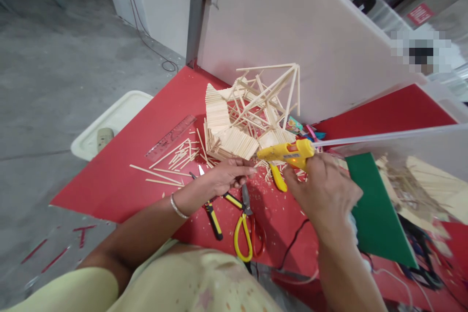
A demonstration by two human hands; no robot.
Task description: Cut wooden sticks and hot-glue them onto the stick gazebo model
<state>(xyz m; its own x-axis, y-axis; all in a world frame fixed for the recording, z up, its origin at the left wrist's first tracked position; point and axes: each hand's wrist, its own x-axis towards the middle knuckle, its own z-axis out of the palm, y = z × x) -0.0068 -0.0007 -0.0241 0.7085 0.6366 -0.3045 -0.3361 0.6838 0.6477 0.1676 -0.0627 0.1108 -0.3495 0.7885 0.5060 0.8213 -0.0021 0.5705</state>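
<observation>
1. A silvery bangle (178, 207) is worn just behind the left hand (232, 175).
2. Below that hand, a pale yellow-green top (190, 273) is worn, printed with a pinkish star (205, 299) and small brownish spots.

Lettering in view, none of it surely legible.
A tilted red rectangular sign (420, 13) with white capital-like letters stands beyond the far edge of the smooth red work surface (120, 175), toward the right; a small label on the yellow plastic glue gun (285, 152) is blurred, and markings on the clear plastic ruler (171, 136), along the surface's left edge, are too faint to read.
</observation>
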